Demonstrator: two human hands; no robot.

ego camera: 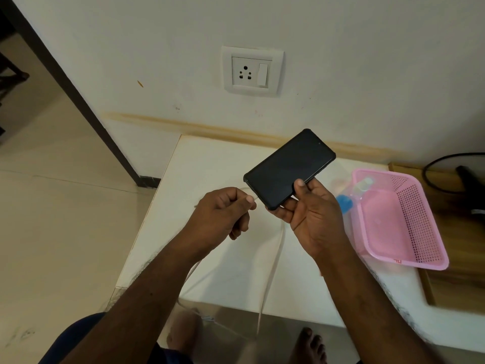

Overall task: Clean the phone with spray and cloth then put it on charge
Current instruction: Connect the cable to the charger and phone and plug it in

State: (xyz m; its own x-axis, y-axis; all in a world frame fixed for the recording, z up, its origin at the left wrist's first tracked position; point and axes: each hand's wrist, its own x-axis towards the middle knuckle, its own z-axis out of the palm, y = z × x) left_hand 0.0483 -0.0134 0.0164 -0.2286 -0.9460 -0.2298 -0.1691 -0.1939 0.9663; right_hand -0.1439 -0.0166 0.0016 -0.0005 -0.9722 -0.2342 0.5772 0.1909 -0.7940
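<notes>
Here the right hand (312, 214) grips the smartphone (290, 168) by its lower right edge, thumb on the glass, holding it above the white table (210, 166). The left hand (223, 212) pinches the end of the white charging cable (273, 266) right at the phone's bottom edge. The phone wears a black bumper case; its screen is dark.

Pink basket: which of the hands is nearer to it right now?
Right. The right hand, holding the phone, sits just left of the pink basket; the left hand, pinching the cable, is farther left, beyond the phone.
</notes>
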